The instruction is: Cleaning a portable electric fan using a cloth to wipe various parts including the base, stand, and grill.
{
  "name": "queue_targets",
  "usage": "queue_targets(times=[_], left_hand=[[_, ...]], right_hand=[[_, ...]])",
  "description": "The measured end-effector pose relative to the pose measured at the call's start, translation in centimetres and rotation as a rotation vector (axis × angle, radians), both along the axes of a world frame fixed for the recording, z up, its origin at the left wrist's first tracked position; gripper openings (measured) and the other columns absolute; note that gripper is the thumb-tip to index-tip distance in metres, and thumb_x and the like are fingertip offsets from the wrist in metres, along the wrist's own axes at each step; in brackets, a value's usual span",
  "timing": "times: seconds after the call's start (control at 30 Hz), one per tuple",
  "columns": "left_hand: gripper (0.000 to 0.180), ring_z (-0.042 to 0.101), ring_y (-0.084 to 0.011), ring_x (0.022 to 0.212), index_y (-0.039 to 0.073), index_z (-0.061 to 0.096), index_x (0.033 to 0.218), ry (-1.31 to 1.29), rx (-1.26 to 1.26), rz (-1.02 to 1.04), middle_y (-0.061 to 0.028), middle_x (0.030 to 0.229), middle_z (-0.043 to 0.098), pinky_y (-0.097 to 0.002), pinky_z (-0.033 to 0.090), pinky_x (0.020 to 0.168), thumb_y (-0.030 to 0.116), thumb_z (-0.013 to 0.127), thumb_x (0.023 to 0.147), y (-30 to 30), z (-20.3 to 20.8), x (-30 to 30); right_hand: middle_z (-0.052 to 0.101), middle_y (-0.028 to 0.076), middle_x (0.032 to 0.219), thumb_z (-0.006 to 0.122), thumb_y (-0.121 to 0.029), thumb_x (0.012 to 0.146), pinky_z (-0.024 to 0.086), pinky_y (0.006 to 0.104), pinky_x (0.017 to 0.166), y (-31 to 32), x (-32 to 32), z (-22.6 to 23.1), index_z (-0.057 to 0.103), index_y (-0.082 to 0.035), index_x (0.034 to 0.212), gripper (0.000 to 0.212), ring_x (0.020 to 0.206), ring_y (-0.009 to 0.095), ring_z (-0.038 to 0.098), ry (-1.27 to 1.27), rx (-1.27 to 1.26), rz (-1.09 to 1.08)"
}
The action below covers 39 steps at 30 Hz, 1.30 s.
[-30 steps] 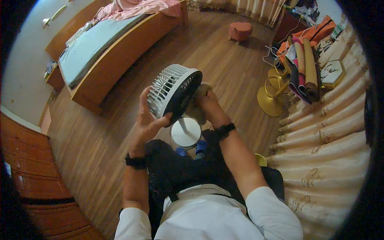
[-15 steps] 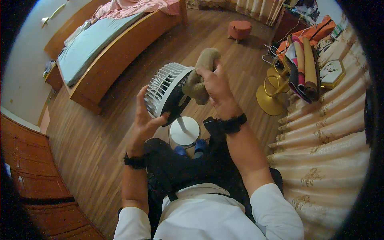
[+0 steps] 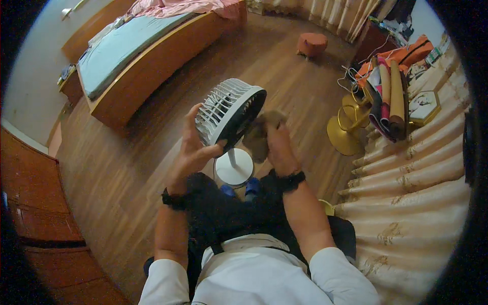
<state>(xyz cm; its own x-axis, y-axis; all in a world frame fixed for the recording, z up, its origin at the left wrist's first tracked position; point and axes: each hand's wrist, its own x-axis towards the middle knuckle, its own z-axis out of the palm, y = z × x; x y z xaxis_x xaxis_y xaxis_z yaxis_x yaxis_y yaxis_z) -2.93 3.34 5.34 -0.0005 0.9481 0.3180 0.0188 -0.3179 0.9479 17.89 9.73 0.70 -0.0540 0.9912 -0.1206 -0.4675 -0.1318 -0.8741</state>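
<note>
A fan head [image 3: 231, 114] with a white slatted grille and a dark opposite side is tilted in front of me. Its white stand ends in a round base [image 3: 245, 170] on the floor near my feet. Gripping the fan head's left and lower edge is my left hand [image 3: 190, 152], fingers on the grille and thumb on the rim. My right hand [image 3: 281, 150] has a crumpled brown cloth [image 3: 255, 144] bunched in it, by the dark side of the fan. Blur hides whether the cloth touches the fan.
A wooden bed [image 3: 168, 61] stands at the far left, a red stool [image 3: 311, 44] farther back. To the right are a gold stand [image 3: 341, 134], rolled materials [image 3: 396, 107] and a long curtain [image 3: 406, 198]. Wooden cabinets [image 3: 43, 203] line the left side.
My right hand has moved down with the cloth, from the fan's upper right edge to beside its lower dark side. The left hand keeps its grip on the fan head.
</note>
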Motion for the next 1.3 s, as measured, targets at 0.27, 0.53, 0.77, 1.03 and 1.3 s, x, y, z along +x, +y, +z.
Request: queue_targets(times=[0.27, 0.53, 0.77, 1.03, 1.3], left_hand=[[0.099, 0.046, -0.0273, 0.126, 0.003, 0.028, 0.148, 0.064, -0.025, 0.096, -0.0151, 0.134, 0.045, -0.0389, 0.036, 0.110, 0.005, 0.081, 0.065, -0.6, 0.0, -0.2], [0.102, 0.042, -0.0272, 0.130, 0.002, 0.031, 0.149, 0.012, -0.005, 0.108, -0.0159, 0.138, 0.041, -0.0389, 0.032, 0.112, 0.014, 0.084, 0.062, -0.5, -0.8, 0.0], [0.105, 0.038, -0.0273, 0.137, 0.003, 0.028, 0.151, -0.017, 0.112, 0.083, -0.0153, 0.145, 0.038, -0.0401, 0.028, 0.116, 0.012, 0.084, 0.062, 0.3, -2.7, 0.1], [0.103, 0.043, -0.0267, 0.134, 0.001, 0.025, 0.150, -0.100, 0.021, 0.073, -0.0154, 0.143, 0.043, -0.0399, 0.030, 0.117, -0.001, 0.081, 0.063, -1.0, -3.0, -0.3], [0.094, 0.052, -0.0314, 0.120, 0.000, 0.038, 0.136, 0.015, 0.058, 0.306, -0.0173, 0.127, 0.051, -0.0417, 0.043, 0.103, 0.007, 0.085, 0.056, -0.6, -5.7, 1.6]], right_hand=[[0.066, 0.009, 0.103, 0.059, -0.013, 0.093, 0.057, 0.0368, 0.072, -1.1, -2.0, 1.9, 0.057, -0.005, 0.121, 0.029, 0.084, 0.022, 0.066, -0.082, 0.050, 0.086], [0.063, 0.009, 0.108, 0.063, -0.006, 0.085, 0.053, 0.0361, 0.086, -3.2, -1.3, 12.0, 0.054, -0.002, 0.125, 0.041, 0.097, 0.020, 0.063, -0.300, 0.395, 0.116], [0.063, 0.010, 0.111, 0.066, -0.010, 0.088, 0.052, 0.0347, 0.088, -4.7, -1.7, 13.1, 0.051, -0.002, 0.128, 0.044, 0.100, 0.019, 0.062, -0.333, 0.565, 0.133], [0.062, 0.014, 0.115, 0.069, -0.021, 0.089, 0.050, 0.0373, 0.094, -5.1, -0.5, 12.1, 0.050, 0.002, 0.127, 0.049, 0.105, 0.023, 0.061, -0.634, 0.401, 0.055], [0.059, 0.018, 0.119, 0.080, -0.031, 0.080, 0.046, 0.0402, 0.098, -3.0, -3.9, 9.1, 0.046, 0.005, 0.127, 0.068, 0.113, 0.029, 0.058, -0.552, 0.571, 0.098]])
